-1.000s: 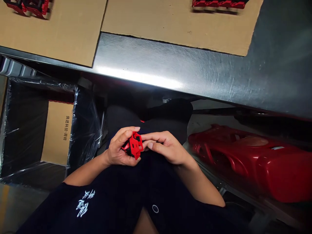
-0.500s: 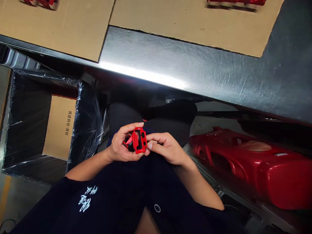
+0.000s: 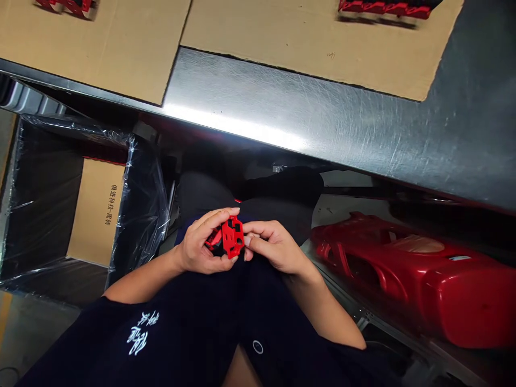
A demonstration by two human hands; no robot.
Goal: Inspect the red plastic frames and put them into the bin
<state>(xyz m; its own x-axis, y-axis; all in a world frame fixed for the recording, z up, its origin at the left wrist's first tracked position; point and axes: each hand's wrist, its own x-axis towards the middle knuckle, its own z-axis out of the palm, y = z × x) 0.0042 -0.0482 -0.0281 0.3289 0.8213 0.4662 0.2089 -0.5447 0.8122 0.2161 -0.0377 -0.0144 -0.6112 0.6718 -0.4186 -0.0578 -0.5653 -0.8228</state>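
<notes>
My left hand (image 3: 201, 243) is wrapped round a small red and black plastic part (image 3: 233, 239), thumb and fingers along opposite edges. The part's red face, with dark openings in it, is turned up towards me in front of my body. My right hand (image 3: 277, 244) is closed in a pinch at the right edge of this part. Its thumb and index fingertips meet beside a round dark hole. What lies between those fingertips, if anything, is too small to make out.
Ahead is a steel table (image 3: 258, 102) with cardboard sheets (image 3: 306, 43). Red parts (image 3: 382, 9) stand in a row on the right sheet, more red parts (image 3: 68, 5) on the left. A plastic-lined bin (image 3: 141, 204) is at left, a large red moulded shell (image 3: 423, 274) at right.
The plastic part has turned or folded in my hands: the long black gap in its face is now covered by red. My right hand stays pinched at its edge.
</notes>
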